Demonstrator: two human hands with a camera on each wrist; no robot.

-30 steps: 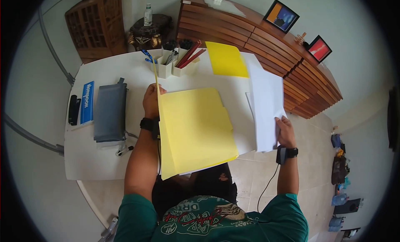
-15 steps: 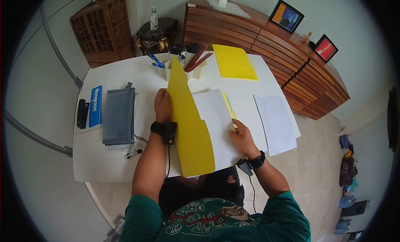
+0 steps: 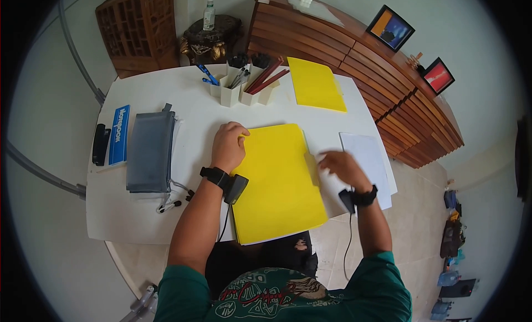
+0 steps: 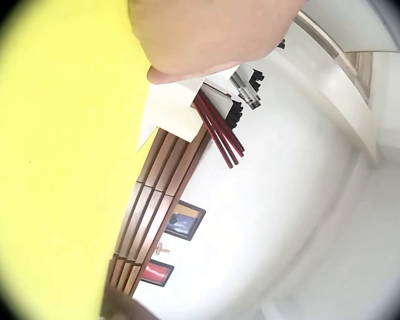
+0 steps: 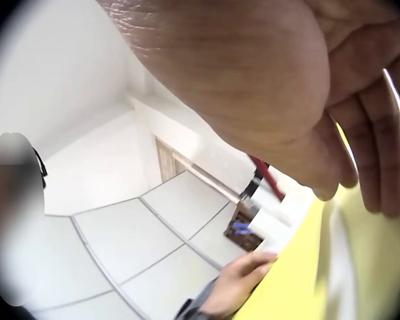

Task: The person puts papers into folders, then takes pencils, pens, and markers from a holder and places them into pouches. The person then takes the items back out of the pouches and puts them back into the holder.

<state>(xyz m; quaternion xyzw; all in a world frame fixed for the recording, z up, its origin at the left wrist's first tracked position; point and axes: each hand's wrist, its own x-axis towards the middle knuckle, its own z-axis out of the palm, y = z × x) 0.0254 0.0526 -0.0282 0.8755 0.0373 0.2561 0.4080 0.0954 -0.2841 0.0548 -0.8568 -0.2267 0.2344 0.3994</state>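
A bright yellow file folder (image 3: 277,183) lies closed in front of the person, its lower end reaching past the table's front edge, a little white paper showing under it. My left hand (image 3: 228,146) holds its upper left corner, fingers bent at the edge; in the left wrist view that hand (image 4: 207,33) shows over the yellow cover (image 4: 53,153). Just off the folder's right edge is my right hand (image 3: 344,168), blurred, holding nothing. Loosely bent fingers (image 5: 370,153) hang from its palm in the right wrist view. White paper sheets (image 3: 368,161) lie to its right.
Behind the folder stands a white pen holder (image 3: 230,96) with pens and red pencils (image 3: 267,75). A second yellow folder (image 3: 317,85) lies at the back right. At left are a grey pouch (image 3: 149,153), a blue notebook (image 3: 119,135) and a black stapler (image 3: 101,143).
The right hand put the white sheets down at the right, held the papers inside the folder, then moved off to the right. The folder's raised cover has come down flat.
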